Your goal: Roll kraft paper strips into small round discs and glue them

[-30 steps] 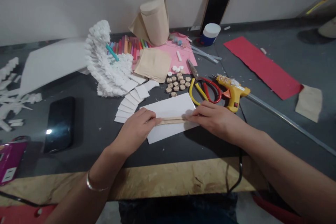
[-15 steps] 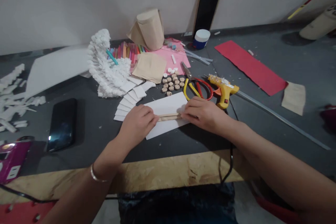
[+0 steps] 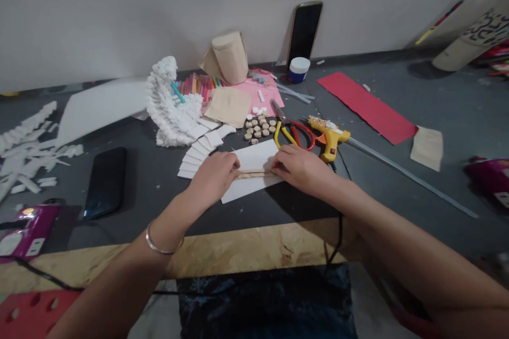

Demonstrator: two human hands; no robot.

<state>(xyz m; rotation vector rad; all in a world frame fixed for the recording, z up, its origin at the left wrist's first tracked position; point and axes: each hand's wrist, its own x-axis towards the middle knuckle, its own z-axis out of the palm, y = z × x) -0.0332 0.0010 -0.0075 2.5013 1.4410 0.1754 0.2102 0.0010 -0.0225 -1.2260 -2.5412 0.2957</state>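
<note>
A narrow folded beige strip (image 3: 255, 174), cloth or paper, stretches between my hands above a white sheet (image 3: 254, 156). My left hand (image 3: 218, 172) pinches its left end, fingers closed. At the other end, my right hand (image 3: 292, 165) has its fingertips closed on the strip. Just left of the sheet, white card pieces (image 3: 194, 156) fan out under a ruffled white form (image 3: 169, 103). Beyond the sheet lie several small beige rolled discs (image 3: 258, 130) and scissors (image 3: 296, 132) with red and yellow handles. A yellow glue gun (image 3: 329, 137) rests beside my right hand.
A beige roll (image 3: 231, 58) stands at the back near a white-lidded jar (image 3: 298, 70) and a phone (image 3: 305, 29) leaning on the wall. A red strip (image 3: 369, 108) lies right; another phone (image 3: 106, 183) lies left. A cord (image 3: 338, 243) hangs over the table's wooden edge (image 3: 254, 249).
The camera view has shifted slightly. Both hands stay at the strip's ends, and the strip looks narrower and more tightly folded than before.
</note>
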